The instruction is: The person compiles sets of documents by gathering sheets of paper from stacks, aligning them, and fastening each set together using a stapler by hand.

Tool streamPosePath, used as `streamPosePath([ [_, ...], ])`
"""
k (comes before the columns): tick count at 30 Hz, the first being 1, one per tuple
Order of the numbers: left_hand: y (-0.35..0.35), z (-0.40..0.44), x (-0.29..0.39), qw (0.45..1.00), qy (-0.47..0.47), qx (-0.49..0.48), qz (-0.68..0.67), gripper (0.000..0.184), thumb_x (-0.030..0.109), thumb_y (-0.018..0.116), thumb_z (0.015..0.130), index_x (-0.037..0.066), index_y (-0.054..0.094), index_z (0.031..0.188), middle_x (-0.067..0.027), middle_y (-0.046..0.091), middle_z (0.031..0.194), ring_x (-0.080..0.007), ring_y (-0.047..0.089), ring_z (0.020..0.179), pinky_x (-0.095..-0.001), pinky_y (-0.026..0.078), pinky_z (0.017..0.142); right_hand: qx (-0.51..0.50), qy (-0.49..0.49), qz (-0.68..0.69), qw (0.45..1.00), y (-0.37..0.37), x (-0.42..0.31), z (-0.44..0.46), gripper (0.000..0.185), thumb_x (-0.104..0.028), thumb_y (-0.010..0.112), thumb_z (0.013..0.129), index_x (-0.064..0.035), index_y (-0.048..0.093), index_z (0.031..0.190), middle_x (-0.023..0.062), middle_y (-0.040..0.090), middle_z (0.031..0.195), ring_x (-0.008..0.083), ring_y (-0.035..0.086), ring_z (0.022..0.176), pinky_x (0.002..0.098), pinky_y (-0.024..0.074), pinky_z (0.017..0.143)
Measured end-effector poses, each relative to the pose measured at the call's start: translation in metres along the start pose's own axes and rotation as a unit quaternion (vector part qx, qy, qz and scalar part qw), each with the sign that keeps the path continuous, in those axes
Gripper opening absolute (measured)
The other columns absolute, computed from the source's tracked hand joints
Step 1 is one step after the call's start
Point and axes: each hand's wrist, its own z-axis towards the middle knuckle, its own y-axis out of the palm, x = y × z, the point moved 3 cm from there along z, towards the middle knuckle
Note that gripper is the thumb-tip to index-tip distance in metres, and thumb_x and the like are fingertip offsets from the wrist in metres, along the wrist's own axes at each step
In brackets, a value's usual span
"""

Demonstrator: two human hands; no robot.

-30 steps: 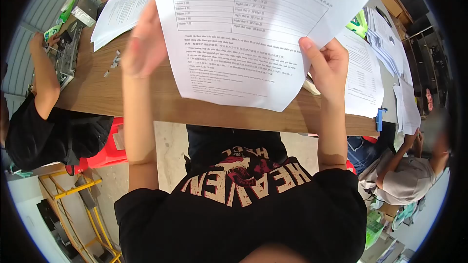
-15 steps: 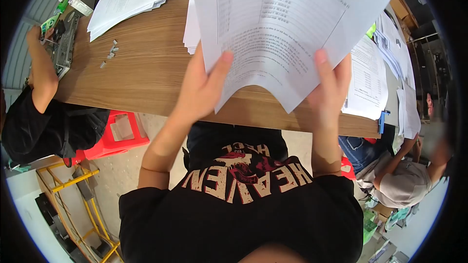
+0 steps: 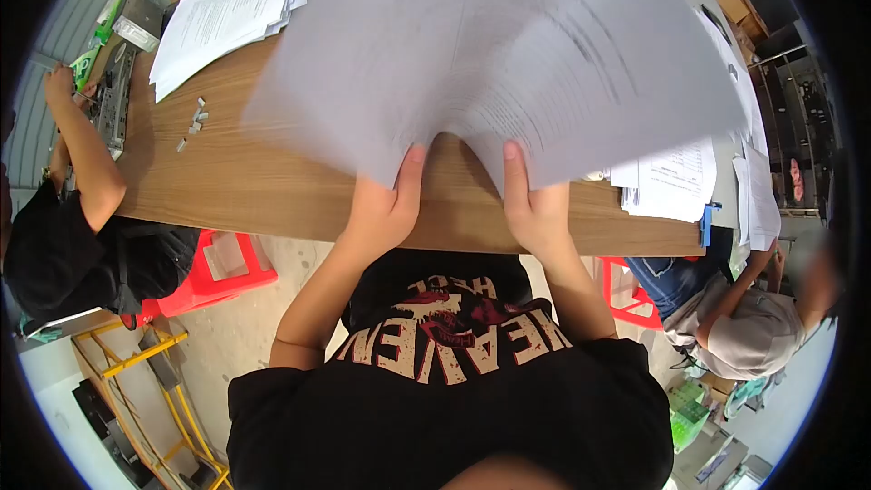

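Between my two hands a large piece of printed paper [image 3: 562, 63] is held up over the table, smeared by motion. I cannot tell whether it is one sheet or several. My left hand [image 3: 386, 209] pinches its lower left edge, thumb on the near face. On the lower right edge, my right hand [image 3: 540, 209] grips it the same way. The paper's lower edge bows up into an arch between the thumbs, and its top runs out of the picture. Fingers behind the paper are hidden.
A wooden table [image 3: 318, 195] carries a paper stack [image 3: 227, 18] at far left, several small pale pieces [image 3: 198, 115] and another stack [image 3: 676, 181] at right, near a blue clip [image 3: 708, 222]. People sit on both sides; the left one [image 3: 91, 163] handles a metal device [image 3: 113, 95]. Red stools [image 3: 218, 277] stand below.
My hands have come closer together and lower, the right one moving left. The paper is bent more sharply and fans out wider, now blurred.
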Motion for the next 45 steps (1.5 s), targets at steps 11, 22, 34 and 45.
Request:
streamPosePath([
  [11,0.009,-0.001,-0.029,0.999,-0.006,0.039,0.022,0.021,0.009,0.05,0.091,-0.007,0.058,0.102,-0.021,0.061,0.098,-0.0324,0.058,0.091,-0.0363,0.043,0.083,-0.094,0.056,0.051,0.993,0.009,0.015,-0.003,0.025,-0.005,0.047,0.091,0.0058,0.053,0.113,0.0215,0.058,0.103,0.0309,0.056,0.095,0.0345,0.043,0.082],
  [22,-0.009,0.01,-0.013,0.999,0.032,0.024,0.028,0.02,0.009,0.048,0.091,-0.007,0.056,0.1,-0.0197,0.061,0.081,-0.0333,0.058,0.074,-0.036,0.044,0.071,-0.165,0.141,0.083,0.973,-0.011,0.014,-0.011,0.02,-0.009,0.051,0.09,0.0064,0.054,0.102,0.0218,0.059,0.094,0.0357,0.056,0.083,0.0383,0.0434,0.076],
  [34,0.001,-0.01,-0.059,0.985,-0.165,-0.049,0.004,0.022,0.009,0.053,0.088,-0.007,0.056,0.103,-0.019,0.063,0.093,-0.0272,0.06,0.085,-0.0336,0.045,0.078,-0.26,0.161,0.055,0.95,-0.005,0.038,-0.027,0.029,-0.012,0.051,0.09,0.0054,0.051,0.113,0.0235,0.058,0.105,0.0401,0.053,0.097,0.0392,0.041,0.087],
  [45,-0.026,0.018,-0.041,0.954,-0.201,-0.169,-0.147,0.033,0.004,0.053,0.089,-0.005,0.048,0.12,-0.0089,0.057,0.114,-0.0152,0.052,0.104,-0.0298,0.041,0.092,-0.327,0.214,0.194,0.9,-0.041,0.043,0.014,0.036,-0.007,0.054,0.089,0.0056,0.048,0.122,0.0134,0.057,0.116,0.0212,0.051,0.108,0.0316,0.0397,0.093],
])
